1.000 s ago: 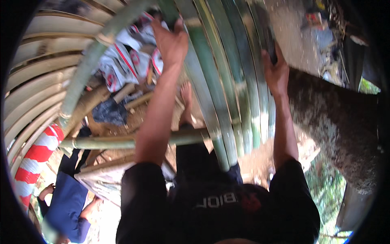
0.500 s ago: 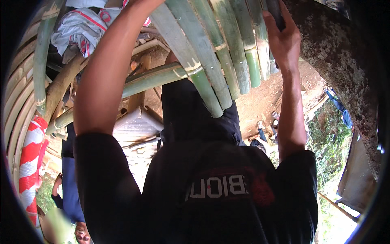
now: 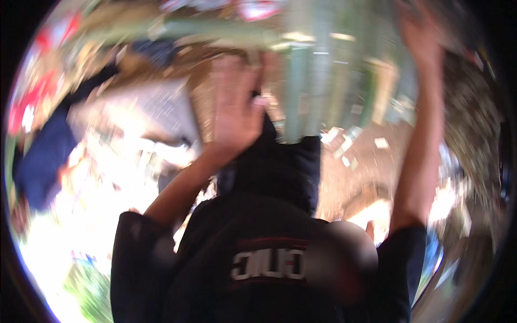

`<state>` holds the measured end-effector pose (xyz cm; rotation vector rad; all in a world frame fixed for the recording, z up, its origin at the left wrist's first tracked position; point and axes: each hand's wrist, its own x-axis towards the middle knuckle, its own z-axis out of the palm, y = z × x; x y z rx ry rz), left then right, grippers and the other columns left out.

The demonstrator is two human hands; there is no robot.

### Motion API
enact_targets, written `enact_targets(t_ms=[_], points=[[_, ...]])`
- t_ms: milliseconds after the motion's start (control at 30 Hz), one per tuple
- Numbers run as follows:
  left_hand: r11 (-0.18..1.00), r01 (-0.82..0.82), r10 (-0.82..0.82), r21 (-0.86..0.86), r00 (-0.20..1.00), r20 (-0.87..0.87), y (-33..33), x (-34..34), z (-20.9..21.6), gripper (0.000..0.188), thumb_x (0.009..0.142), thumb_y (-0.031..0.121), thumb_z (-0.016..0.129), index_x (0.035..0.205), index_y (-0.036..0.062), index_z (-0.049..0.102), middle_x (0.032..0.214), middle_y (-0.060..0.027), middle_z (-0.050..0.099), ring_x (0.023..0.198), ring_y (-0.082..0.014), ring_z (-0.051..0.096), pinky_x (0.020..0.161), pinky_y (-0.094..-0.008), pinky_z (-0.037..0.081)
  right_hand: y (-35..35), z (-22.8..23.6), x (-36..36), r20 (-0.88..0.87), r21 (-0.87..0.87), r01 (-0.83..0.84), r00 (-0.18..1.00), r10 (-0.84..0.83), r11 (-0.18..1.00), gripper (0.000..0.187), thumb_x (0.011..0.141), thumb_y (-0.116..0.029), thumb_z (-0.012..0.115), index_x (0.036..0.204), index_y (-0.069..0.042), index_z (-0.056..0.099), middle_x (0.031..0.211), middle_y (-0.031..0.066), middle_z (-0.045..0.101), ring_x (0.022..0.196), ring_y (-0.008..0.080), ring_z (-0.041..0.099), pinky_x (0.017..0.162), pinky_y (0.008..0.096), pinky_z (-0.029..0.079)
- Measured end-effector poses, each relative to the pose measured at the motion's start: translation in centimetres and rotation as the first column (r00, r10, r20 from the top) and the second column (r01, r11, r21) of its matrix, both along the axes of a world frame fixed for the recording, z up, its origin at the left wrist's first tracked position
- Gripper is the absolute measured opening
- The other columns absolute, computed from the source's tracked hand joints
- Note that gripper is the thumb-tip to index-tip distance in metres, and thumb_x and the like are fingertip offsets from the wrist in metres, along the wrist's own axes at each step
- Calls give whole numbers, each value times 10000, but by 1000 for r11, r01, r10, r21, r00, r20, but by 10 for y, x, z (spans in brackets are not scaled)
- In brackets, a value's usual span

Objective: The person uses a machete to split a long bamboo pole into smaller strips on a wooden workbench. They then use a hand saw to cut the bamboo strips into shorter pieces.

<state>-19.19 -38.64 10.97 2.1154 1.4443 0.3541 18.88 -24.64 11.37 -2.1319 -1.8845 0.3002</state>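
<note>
Outdoor site, heavily blurred: brown earth [image 3: 371, 177] on the right, a person in blue [image 3: 37, 156] at far left. A bundle of green bamboo poles [image 3: 318, 70] runs across the top centre. Left hand [image 3: 234, 107] is raised, fingers spread wide, just left of the pole ends, contact unclear. Right hand [image 3: 423, 35] reaches up at the bundle's right edge; whether it holds anything cannot be told.

One printed patch, nothing else readable as a label.
A dark rectangular chest print [image 3: 267, 264] with pale block lettering sits low in the middle, on the near black shirt; the rest of the scene is too blurred to show any package, sign or screen.
</note>
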Motion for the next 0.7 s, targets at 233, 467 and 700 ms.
enact_targets(t_ms=[233,467,700], points=[[912,-389,409,-133,887,212,-225,-14,21,278,903,106,604,1171,33,612,1316,-230,529,1191,-397,541,999,-436,456,-240,31,-79,-225,113,-65,970,90,991,289,979,-199,551,1156,11,640,1146,179,636,1084,290,594,925,434,468],[492,-593,818,-638,565,106,-346,-54,54,115,943,37,537,971,25,648,871,-100,669,764,-146,626,689,-274,511,-471,32,-132,-600,-616,-440,800,-27,653,265,940,-140,587,1185,-48,633,1013,149,669,860,238,651,763,332,518],[309,-448,885,-839,-187,426,-264,-255,-62,296,868,260,585,1104,80,582,983,-92,604,816,-214,575,681,-367,521,-477,65,-123,-406,-491,-65,899,-162,869,337,942,-259,545,1168,-22,624,1027,232,648,893,373,649,774,427,508]])
